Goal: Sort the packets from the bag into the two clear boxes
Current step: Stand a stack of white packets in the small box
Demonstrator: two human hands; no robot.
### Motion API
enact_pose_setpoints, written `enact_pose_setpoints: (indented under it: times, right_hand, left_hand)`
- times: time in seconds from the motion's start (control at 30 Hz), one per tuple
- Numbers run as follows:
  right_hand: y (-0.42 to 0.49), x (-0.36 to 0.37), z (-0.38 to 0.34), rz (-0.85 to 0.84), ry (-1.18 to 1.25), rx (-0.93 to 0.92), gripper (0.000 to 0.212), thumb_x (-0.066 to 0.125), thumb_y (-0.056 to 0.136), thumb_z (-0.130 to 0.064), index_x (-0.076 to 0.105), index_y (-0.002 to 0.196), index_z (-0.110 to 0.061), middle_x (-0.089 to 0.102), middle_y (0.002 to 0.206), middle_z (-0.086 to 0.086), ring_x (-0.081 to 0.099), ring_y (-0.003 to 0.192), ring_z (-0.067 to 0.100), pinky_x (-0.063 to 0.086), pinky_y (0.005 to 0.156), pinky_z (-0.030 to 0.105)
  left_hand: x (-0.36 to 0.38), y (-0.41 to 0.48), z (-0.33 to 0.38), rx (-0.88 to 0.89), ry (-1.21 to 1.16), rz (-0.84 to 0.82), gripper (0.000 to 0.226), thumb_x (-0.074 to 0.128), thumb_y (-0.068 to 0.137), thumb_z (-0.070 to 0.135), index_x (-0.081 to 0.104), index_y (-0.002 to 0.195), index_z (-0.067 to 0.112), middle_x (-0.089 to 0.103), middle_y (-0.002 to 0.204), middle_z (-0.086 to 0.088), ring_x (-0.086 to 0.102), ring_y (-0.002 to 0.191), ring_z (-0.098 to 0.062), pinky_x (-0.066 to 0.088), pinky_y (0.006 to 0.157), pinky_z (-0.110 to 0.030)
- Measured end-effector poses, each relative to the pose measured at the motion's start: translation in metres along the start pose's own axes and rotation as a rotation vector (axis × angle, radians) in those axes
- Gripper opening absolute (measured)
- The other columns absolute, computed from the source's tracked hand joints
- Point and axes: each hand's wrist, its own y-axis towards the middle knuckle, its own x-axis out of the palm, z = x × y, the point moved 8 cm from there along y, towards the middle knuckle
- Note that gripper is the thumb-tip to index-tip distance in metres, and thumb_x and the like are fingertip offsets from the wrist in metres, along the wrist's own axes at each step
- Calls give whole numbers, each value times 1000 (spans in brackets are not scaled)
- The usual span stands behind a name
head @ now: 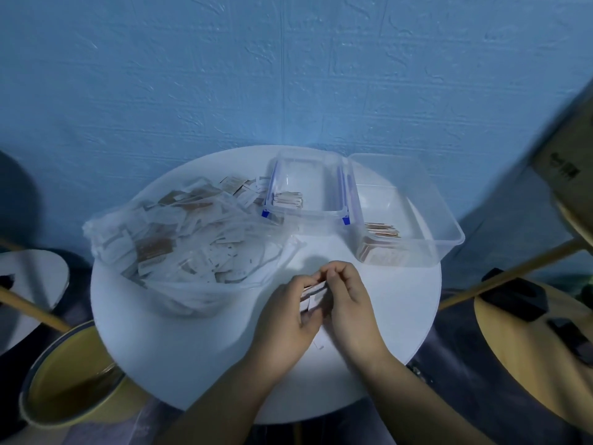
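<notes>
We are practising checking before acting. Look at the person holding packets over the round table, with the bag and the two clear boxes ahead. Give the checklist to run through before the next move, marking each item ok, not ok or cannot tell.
1. Grip: left hand and right hand both hold the held packets: ok.
2. Kind of the held packets: print too blurred to read: cannot tell.
3. Lids: smaller box and larger box both stand open: ok.
4. Room: the piles in the boxes are low: ok.
5. Bag: plenty left inside to sort: ok.
</notes>
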Motion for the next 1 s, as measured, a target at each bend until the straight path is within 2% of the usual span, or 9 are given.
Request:
enact_pose_setpoints:
  times: [0.07,0.2,0.33,0.5,0.6,0.73,0.8,0.9,1.0]
  right_hand:
    - [-4,-1,2,16,-12,-18,20,39,98,-15,57,88,-18,61,84,0,53,70,9,44,73,31]
    - [-2,-9,2,15,-21,1,16,43,97,-22,59,93,-24,62,89,-9,56,79,8,44,75,33]
    - [5,-18,-6,-117,-501,-122,6,62,86,-29,59,86,-35,58,88,-14,54,84,7,45,80,24]
    - [-3,-8,1,-539,-977,-158,59,74,69,-48,54,122,-32,41,97,-21,38,105,7,30,94,18]
    - [-2,-14,-3,-575,-1060,-88,59,77,63,-40,55,117,-30,42,105,-14,40,103,7,36,88,18]
    - [0,-17,-8,-519,-940,-33,34,79,66,-29,54,89,-23,48,75,-9,44,64,1,36,58,15]
    - [0,-17,-9,-465,-733,-29,25,75,75,-22,54,85,-28,44,66,-10,41,55,1,35,55,14]
    - [-1,-17,-15,-349,-515,-89,22,64,86,-12,58,92,-33,38,58,-11,36,52,4,31,53,15]
    - [1,-21,-17,-198,-329,-89,26,65,83,-5,61,85,-30,58,62,-13,50,55,2,39,58,12]
  left_hand:
    - [1,-2,2,6,49,-10,36,55,87,10,53,120,26,60,115,6,55,108,-10,49,90,-34]
    - [-11,0,1,-77,10,44,25,53,91,10,50,110,26,57,102,14,58,94,-12,42,78,-17]
    - [-28,4,-2,-125,3,127,26,51,92,11,49,117,16,57,102,7,54,88,-11,34,69,-15]
    - [-30,5,-5,-180,0,85,29,46,93,10,45,122,16,54,105,7,51,90,-12,33,70,-19]
    - [-26,2,-6,-190,-7,45,28,43,93,9,44,119,20,55,105,6,53,91,-13,36,72,-21]
    - [-22,0,-1,-115,35,7,30,44,92,6,42,106,33,54,87,12,48,66,-1,33,58,-12]
    - [-21,-1,-2,-118,37,1,31,44,93,8,41,105,36,51,78,15,44,57,1,33,55,-12]
    - [-19,-1,-7,-133,9,12,31,44,93,9,42,107,37,52,82,14,45,60,1,32,57,-14]
    - [-17,-2,-7,-135,-6,14,35,43,93,9,42,100,42,53,82,16,47,63,0,34,60,-19]
